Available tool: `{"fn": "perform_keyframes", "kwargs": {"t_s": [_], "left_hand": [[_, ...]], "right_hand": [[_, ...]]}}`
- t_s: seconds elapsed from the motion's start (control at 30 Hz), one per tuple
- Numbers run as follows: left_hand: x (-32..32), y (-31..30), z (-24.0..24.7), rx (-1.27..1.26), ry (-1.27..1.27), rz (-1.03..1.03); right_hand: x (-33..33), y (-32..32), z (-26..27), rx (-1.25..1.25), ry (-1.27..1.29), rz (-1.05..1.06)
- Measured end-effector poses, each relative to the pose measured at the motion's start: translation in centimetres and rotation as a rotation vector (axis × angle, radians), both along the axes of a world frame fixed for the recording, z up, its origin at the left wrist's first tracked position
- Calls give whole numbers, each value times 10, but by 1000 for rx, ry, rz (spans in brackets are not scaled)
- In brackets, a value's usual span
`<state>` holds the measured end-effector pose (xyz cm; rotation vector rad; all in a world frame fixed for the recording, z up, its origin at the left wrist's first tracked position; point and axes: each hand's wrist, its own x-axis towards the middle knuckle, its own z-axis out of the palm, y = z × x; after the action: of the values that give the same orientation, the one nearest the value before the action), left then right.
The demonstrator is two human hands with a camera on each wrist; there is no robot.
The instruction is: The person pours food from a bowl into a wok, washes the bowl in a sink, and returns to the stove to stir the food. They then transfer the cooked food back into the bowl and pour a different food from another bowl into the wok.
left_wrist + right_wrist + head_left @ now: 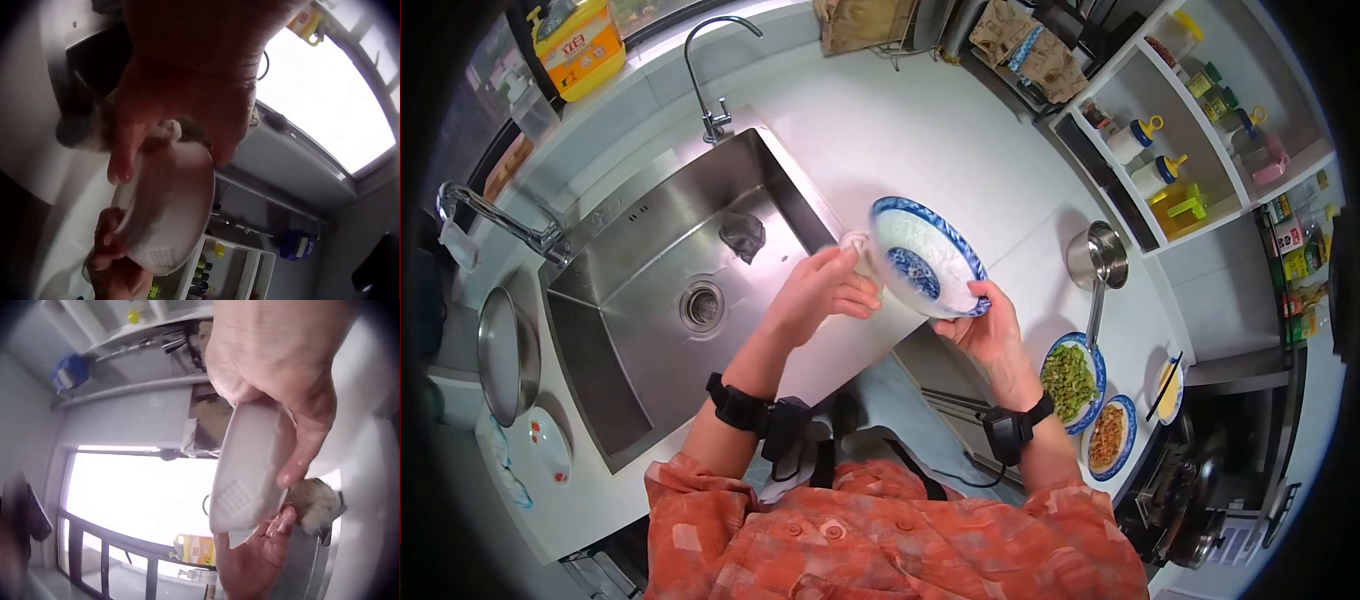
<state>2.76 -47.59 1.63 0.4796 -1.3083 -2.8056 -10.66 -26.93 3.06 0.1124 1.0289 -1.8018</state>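
A white bowl (915, 255) with a blue patterned rim is tilted in the air beside the sink, its inside facing up. My right hand (990, 330) grips its near right rim, thumb on the inner side and fingers beneath. At the opposite rim my left hand (825, 290) holds a pale, crumpled cloth (859, 252) against the bowl. The right wrist view shows the cloth (315, 503) hanging past the rim, and the bowl's pale underside (250, 469) between both hands.
The steel sink (630, 300) lies to the left, with a dark rag (743, 236) in it. On the right counter stand a saucepan (1090, 260), a plate of chopped greens (1070, 385), a plate of brown food (1108, 440) and a small dish with chopsticks (1168, 390).
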Motion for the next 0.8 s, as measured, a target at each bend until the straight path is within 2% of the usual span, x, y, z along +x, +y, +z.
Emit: {"fn": "perform_keyframes", "kwargs": {"t_s": [0.03,0.07,0.13,0.2,0.27,0.33,0.4,0.47,0.53,0.6,0.63,0.67,0.73,0.8], "left_hand": [[0,5,4,-120,-15,44],[1,9,4,-113,-9,44],[6,17,4,-376,149,7],[7,42,8,-303,126,49],[1,67,13,-766,360,254],[-4,75,22,-820,353,241],[-12,74,23,-1086,424,383],[-16,66,22,-1071,421,350],[-22,57,19,-778,277,256],[-34,47,2,-440,230,316],[-40,39,-9,-387,220,324],[-44,32,-9,-440,194,308],[-51,26,-9,-414,103,235],[-57,28,-14,-382,121,180]], "right_hand": [[-1,5,-5,-88,-126,-40],[-2,9,-8,-175,-253,-80],[0,14,-11,-203,-295,-125],[1,17,-17,-218,-332,-193],[5,23,-30,-199,-343,-242],[13,27,-32,-178,-352,-290],[23,32,-29,-290,-348,-167],[25,39,-30,-287,-401,-176],[27,45,-31,-221,-439,-92],[36,52,-32,-180,-372,-109],[43,58,-32,-113,-313,-96],[55,60,-21,32,-238,-150],[70,63,-15,23,-217,-124],[83,64,-5,111,-125,-192]]}}
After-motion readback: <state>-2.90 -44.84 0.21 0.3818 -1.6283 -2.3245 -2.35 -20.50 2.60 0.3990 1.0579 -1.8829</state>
